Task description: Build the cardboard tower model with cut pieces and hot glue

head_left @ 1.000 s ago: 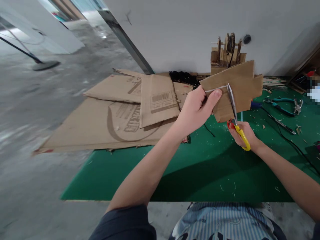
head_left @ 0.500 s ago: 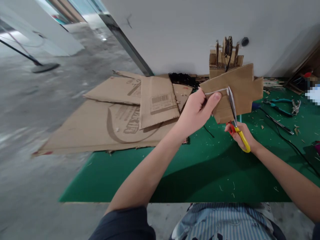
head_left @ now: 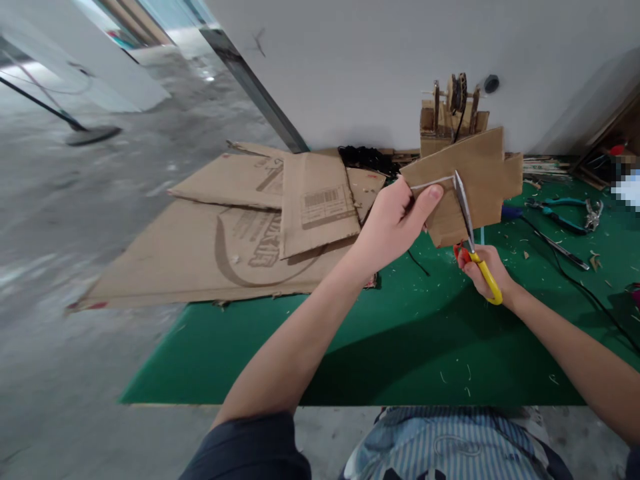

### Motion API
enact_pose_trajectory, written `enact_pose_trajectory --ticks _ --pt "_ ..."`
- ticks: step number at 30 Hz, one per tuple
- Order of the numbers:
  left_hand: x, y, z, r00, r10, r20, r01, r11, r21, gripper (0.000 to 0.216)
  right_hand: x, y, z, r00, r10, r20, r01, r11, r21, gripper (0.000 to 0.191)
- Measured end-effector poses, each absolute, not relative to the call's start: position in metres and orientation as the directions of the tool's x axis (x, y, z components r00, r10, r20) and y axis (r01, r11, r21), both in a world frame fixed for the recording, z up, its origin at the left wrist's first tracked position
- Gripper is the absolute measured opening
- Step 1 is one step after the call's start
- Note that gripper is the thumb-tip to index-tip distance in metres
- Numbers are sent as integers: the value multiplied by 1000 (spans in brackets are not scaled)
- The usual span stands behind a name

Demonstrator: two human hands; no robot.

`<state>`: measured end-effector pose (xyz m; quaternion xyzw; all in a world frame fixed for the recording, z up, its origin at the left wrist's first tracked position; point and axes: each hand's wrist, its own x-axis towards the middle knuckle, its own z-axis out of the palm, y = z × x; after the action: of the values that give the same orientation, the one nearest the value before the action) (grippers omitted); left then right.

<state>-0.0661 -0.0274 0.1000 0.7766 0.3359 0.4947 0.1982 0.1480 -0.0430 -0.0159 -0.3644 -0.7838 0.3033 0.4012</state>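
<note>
My left hand [head_left: 395, 223] pinches the left edge of a brown cardboard piece [head_left: 483, 177], held up above the green mat [head_left: 350, 347]. The thumb lies on the face of the piece, beside a pale drawn line. My right hand [head_left: 485, 270] grips scissors [head_left: 473, 243] with yellow and red handles. Their blades point up and lie against the cardboard, along the line right of my thumb.
Large flattened cardboard sheets [head_left: 240, 227] lie at the mat's left, hanging over the grey floor. A small cardboard construction [head_left: 453, 113] stands by the white wall. Teal-handled pliers [head_left: 570, 213], a black cable [head_left: 575, 273] and scraps lie at the right.
The cardboard piece and both hands have barely shifted; the scissors stay in the same spot against the cardboard. The view moved slightly.
</note>
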Motion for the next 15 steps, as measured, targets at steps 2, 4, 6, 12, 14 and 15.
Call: enact_pose_trajectory --ticks 2,4,6,12,14,15 --pt "-66 -27 100 278 718 638 334 -695 637 52 148 -42 -17 -417 810 413 318 555 -769 32" --pt "-66 -27 100 285 721 631 319 -692 647 53 148 -41 -18 -426 802 419 304 563 -768 33" --pt "-66 -27 100 294 722 626 294 -692 660 53 149 -40 -19 -434 793 428 289 573 -767 33" --pt "-65 -24 98 279 731 622 266 -681 682 53 150 -38 -23 -436 779 450 276 592 -757 36" --pt "-65 -24 97 279 737 615 260 -675 690 53 150 -37 -24 -435 777 455 280 597 -751 36" --pt "-65 -23 97 278 739 614 262 -673 691 53 150 -37 -25 -436 775 457 282 600 -749 35"
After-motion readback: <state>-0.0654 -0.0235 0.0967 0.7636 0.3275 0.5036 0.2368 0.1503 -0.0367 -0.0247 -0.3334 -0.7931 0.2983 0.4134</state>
